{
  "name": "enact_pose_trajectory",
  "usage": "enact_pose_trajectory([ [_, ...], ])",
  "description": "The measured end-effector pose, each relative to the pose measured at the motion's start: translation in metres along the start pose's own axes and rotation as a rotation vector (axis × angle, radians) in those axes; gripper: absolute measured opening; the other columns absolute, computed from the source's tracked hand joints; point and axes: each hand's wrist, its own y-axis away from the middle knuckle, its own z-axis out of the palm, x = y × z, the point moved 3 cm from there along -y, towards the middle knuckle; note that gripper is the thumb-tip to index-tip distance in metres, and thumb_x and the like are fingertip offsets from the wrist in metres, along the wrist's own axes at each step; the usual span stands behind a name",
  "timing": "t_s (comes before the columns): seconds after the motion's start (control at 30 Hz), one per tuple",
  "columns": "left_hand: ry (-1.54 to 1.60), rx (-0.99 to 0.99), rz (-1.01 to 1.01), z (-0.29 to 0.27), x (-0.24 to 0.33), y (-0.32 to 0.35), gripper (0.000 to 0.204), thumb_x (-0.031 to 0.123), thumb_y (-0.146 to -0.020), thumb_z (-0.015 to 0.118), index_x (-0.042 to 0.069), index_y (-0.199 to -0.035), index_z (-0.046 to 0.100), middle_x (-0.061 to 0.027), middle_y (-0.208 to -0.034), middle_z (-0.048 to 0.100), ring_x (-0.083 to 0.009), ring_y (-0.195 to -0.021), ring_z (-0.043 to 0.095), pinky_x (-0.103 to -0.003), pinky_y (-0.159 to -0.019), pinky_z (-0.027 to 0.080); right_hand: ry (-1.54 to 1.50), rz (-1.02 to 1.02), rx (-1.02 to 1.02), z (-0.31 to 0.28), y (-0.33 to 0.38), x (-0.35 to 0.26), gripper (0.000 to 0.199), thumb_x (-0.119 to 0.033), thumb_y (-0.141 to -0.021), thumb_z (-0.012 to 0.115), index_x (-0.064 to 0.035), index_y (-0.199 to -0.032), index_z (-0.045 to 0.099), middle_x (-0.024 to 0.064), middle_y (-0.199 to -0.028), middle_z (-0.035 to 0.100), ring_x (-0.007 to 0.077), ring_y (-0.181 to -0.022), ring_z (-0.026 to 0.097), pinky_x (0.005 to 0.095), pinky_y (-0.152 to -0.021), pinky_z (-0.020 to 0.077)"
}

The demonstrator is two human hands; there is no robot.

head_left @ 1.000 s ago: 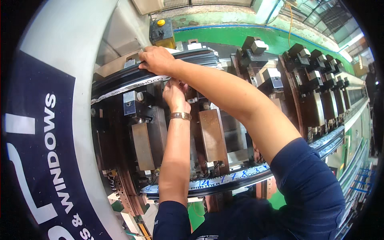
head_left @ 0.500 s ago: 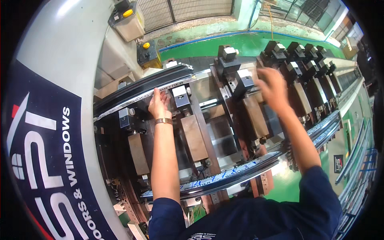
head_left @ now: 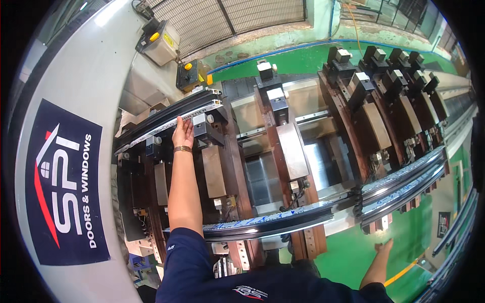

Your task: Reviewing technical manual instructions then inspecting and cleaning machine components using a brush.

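Observation:
My left hand (head_left: pixel 183 133) reaches over the machine bed, its fingers stretched out against the white-filmed side of a dark window profile (head_left: pixel 169 122). That profile lies along the back left of the bed. Right beside the hand stands a clamp block (head_left: pixel 203 125) with a pale top; a second clamp block (head_left: pixel 153 146) is to its left. My right hand (head_left: pixel 385 246) hangs low at the right, away from the machine over the green floor. It holds nothing I can see, and its fingers look apart, though small in view.
More dark profiles with blue-marked film (head_left: pixel 273 224) run along the near edge of the bed. Several clamp units (head_left: pixel 364 83) stand in rows to the right. A white machine cover (head_left: pixel 108 65) rises at the left. Behind are yellow-capped control boxes (head_left: pixel 189 73) and a mesh fence (head_left: pixel 268 15).
My right hand has left the middle clamp block and dropped to the lower right. My left hand stays at the back profile. The whole view has shifted a little.

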Motion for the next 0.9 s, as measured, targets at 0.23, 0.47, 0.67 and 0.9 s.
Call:
enact_pose_trajectory([
  [0.23, -0.055, 0.072, 0.072, 0.003, 0.013, 0.002, 0.046, 0.042, -0.092, 0.078, 0.008, -0.121, 0.067, -0.0101, -0.122, 0.072, -0.0209, -0.119, 0.064, -0.032, -0.106, 0.047, -0.317, 0.154, -0.26, 0.083, -0.034, 0.129, 0.063, -0.048, -0.096, 0.06, -0.0075, -0.143, 0.053, 0.0119, -0.142, 0.059, 0.0311, -0.13, 0.059, 0.0538, -0.104, 0.0521],
  [0.47, -0.07, 0.049, 0.074, -0.012, 0.031, -0.006, 0.047, 0.047, -0.092, 0.076, 0.01, -0.121, 0.068, -0.0064, -0.122, 0.072, -0.0193, -0.123, 0.063, -0.031, -0.113, 0.042, -0.055, 0.034, -0.319, 0.08, -0.063, 0.144, 0.062, -0.046, -0.101, 0.054, -0.006, -0.148, 0.048, 0.0151, -0.145, 0.057, 0.034, -0.13, 0.058, 0.0537, -0.108, 0.0497],
  [0.67, -0.179, 0.08, 0.088, -0.014, 0.017, -0.005, 0.054, 0.055, -0.093, 0.071, 0.01, -0.124, 0.068, -0.007, -0.127, 0.071, -0.0214, -0.133, 0.056, -0.036, -0.119, 0.032, -0.342, 0.085, -0.239, 0.073, -0.078, 0.101, 0.056, -0.037, -0.105, 0.048, -0.0007, -0.147, 0.05, 0.0163, -0.144, 0.059, 0.0369, -0.129, 0.059, 0.0522, -0.107, 0.0517],
  [0.9, -0.117, 0.115, 0.044, -0.013, 0.007, -0.009, 0.043, 0.049, -0.092, 0.075, 0.013, -0.115, 0.07, -0.0008, -0.115, 0.074, -0.0139, -0.122, 0.063, -0.034, -0.122, 0.031, 0.584, -0.421, -0.427, 0.115, -0.109, 0.059, 0.045, -0.015, -0.099, 0.064, 0.0013, -0.14, 0.055, 0.0095, -0.13, 0.063, 0.0231, -0.115, 0.06, 0.0394, -0.099, 0.0498],
])
